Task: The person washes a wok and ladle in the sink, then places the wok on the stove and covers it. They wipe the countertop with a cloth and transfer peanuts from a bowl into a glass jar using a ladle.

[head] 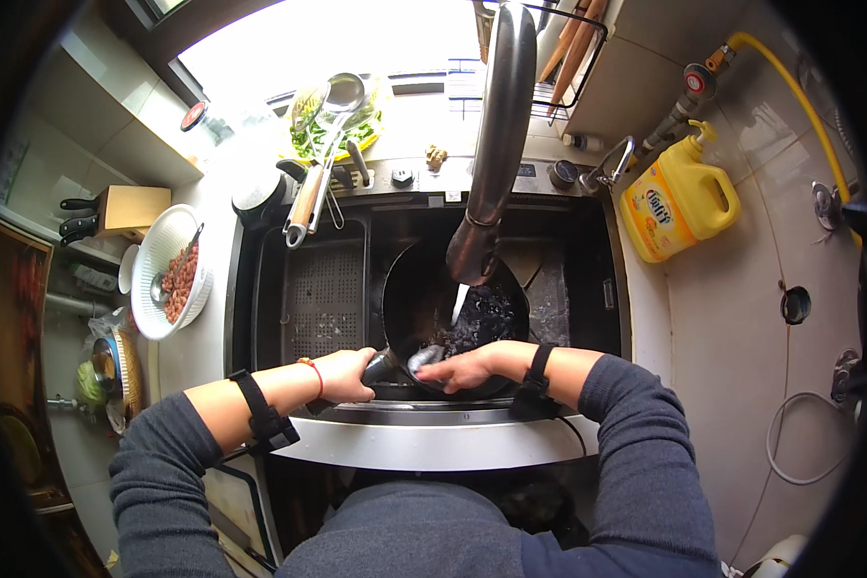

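My left hand (345,376) grips the dark handle (380,367) of a black wok (413,296) that sits in the sink (585,289). My right hand (464,368), slightly blurred, holds a silvery scrubber (426,357) against the wok's near inner side; its exact kind is hard to tell. From the metal faucet (502,108) above, a bright stream of water (460,302) falls into the wok. Water with bubbles lies in the bottom. The faucet head hides part of the wok's far side.
On the left stand a white colander (206,289) of reddish nuts or beans with a ladle and a knife block (136,209). Strainers (345,94) lie over greens behind the perforated drain tray (325,289). A yellow detergent jug (675,199) stands right, near a yellow hose (802,94).
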`<state>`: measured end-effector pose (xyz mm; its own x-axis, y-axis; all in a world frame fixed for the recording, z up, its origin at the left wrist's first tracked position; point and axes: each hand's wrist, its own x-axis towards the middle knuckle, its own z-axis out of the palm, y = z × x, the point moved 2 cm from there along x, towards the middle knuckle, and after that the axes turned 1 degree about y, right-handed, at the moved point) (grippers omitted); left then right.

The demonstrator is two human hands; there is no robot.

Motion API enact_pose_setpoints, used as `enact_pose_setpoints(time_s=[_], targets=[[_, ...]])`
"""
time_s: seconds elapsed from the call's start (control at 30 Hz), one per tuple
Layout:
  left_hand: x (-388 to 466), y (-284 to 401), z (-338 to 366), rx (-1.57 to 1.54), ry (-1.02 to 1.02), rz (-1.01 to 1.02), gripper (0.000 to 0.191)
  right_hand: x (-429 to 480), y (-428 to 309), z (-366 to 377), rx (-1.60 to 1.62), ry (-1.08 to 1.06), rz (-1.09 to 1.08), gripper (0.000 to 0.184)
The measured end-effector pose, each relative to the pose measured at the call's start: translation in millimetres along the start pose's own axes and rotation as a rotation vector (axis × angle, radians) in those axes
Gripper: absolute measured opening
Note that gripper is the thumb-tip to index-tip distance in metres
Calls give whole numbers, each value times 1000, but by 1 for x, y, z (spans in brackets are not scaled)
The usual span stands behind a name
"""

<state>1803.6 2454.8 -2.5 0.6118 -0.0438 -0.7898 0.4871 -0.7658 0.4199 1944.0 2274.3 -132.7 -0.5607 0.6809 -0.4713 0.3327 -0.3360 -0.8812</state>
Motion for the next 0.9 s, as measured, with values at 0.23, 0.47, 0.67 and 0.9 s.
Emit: enact_pose_setpoints(time_s=[0.23, 0.47, 0.67, 0.9], targets=[[-3, 7, -1, 55, 7, -28, 62, 30, -3, -59, -268, 465, 0, 79], [-5, 9, 0, 52, 3, -45, 61, 2, 104, -77, -914, 321, 393, 41], [-7, 9, -6, -40, -46, -74, 59, -44, 126, -29, -519, 322, 540, 33], [-15, 19, -24, -232, -113, -37, 44, -83, 61, -11, -623, 214, 586, 31]])
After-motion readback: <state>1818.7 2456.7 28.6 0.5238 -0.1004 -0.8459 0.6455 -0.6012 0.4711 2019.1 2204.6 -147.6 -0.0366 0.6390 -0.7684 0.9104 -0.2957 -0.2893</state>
